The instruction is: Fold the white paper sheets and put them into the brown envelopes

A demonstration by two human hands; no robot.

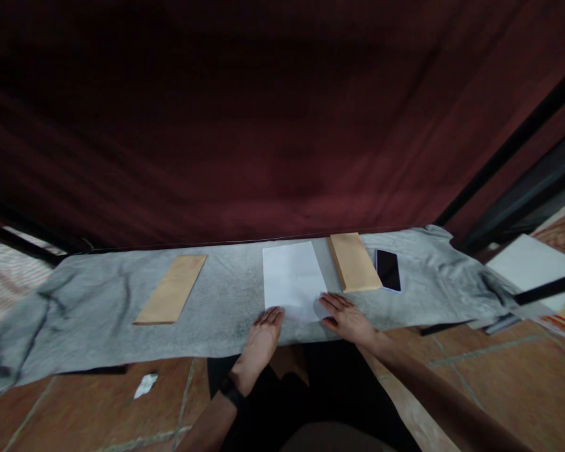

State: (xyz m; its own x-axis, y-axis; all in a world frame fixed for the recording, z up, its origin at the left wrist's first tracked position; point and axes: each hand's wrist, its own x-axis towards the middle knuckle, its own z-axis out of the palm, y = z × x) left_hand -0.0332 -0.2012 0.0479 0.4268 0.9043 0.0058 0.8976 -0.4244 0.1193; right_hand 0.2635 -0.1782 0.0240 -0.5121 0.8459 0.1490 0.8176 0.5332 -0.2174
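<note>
A white sheet of paper (292,273) lies flat on the grey cloth in front of me. My left hand (263,333) rests at its near left corner, fingers stretched out and pointing forward. At the near right corner, my right hand (346,319) lies with its fingers extended over the paper's edge. Neither hand grips anything. Just right of the paper is a thick brown envelope stack (356,263), or a single bulky one; I cannot tell which. Farther left lies a flat brown envelope (172,290), set at a slant.
A dark-screened phone (388,270) lies beside the right-hand brown stack. Grey cloth (98,307) covers the narrow table, with a dark red curtain (282,157) along its far edge. Black metal bars (513,141) stand at the sides. A crumpled white scrap (145,385) is on the tiled floor.
</note>
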